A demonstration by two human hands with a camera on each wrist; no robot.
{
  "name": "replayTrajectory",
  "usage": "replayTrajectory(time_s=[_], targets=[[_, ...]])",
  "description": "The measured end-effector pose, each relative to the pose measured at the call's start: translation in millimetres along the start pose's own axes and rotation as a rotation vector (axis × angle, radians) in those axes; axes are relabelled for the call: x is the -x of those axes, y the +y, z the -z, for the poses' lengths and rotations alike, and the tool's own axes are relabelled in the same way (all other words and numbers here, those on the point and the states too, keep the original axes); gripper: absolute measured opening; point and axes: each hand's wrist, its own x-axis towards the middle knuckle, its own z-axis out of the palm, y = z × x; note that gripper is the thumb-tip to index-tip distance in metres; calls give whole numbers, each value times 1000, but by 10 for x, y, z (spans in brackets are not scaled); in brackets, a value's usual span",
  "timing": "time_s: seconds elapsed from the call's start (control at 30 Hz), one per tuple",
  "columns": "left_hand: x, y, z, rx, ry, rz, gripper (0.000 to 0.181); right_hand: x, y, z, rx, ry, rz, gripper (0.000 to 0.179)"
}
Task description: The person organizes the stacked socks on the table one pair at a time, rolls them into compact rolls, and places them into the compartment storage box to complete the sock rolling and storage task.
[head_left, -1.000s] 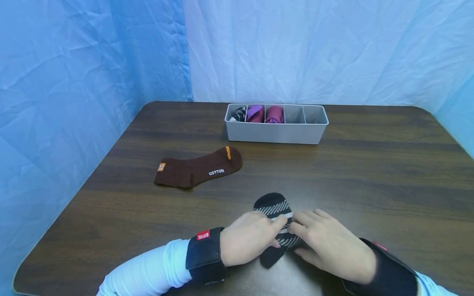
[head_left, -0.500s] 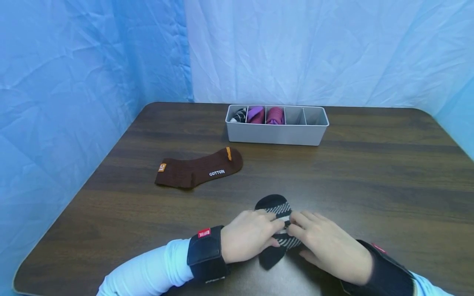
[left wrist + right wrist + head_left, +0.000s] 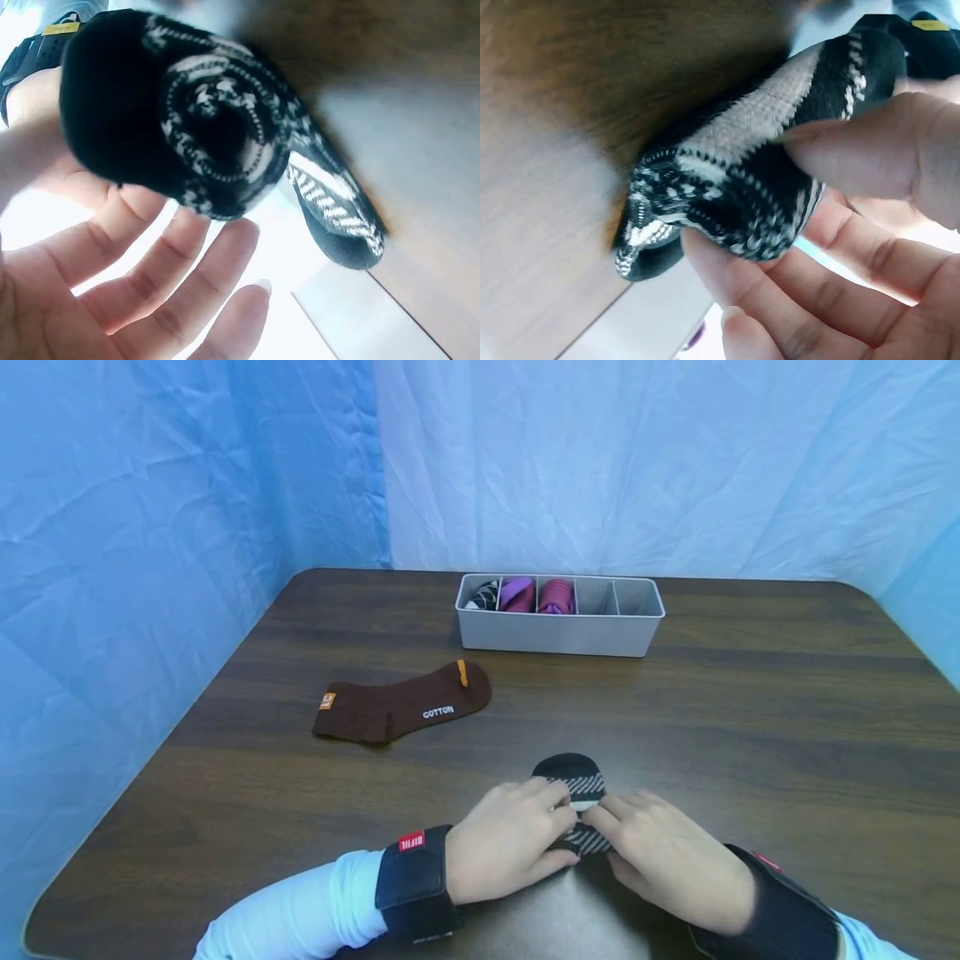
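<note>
A black sock with white and grey patterned bands [image 3: 573, 768] lies near the front of the table, its near part rolled up. In the left wrist view the sock roll [image 3: 217, 127] shows its end as a spiral, with a flat toe running out beyond it. My left hand [image 3: 513, 837] holds one side of the roll, fingertips at its edge. From the other side my right hand [image 3: 667, 860] pinches it; in the right wrist view the thumb lies over the sock [image 3: 750, 124] and the fingers are under it. Both hands partly cover the sock in the head view.
A brown sock with COTTON lettering [image 3: 401, 700] lies flat, left of centre. At the back, a grey divided box [image 3: 555, 633] holds a black-and-white bundle [image 3: 486, 595] and two rolled pink-purple socks [image 3: 555, 597]. Blue sheeting [image 3: 600, 460] hangs behind the table.
The black sock's near end, visible before, has been rolled in, and its exposed flat length is shorter. Its toe has shifted slightly right; the left fingers have closed in toward the right hand.
</note>
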Motion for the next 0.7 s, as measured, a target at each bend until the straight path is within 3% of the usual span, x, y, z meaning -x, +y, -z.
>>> replayTrajectory(time_s=[0.13,0.3,0.43,0.6,0.7], targets=[[11,11,-4,-34,-11,-1,38,0,-1,8,9,-5,3,39],[17,2,-11,-51,-15,-44,25,-5,-6,8,19,-5,11,41],[25,-21,29,0,-66,-84,19,4,-13,3,28,5,39,42],[19,-63,75,94,-188,-71,27,26,-27,10,-47,-58,57,38],[7,-93,65,124,-188,-49,23,33,-34,15,-80,-123,30,36]])
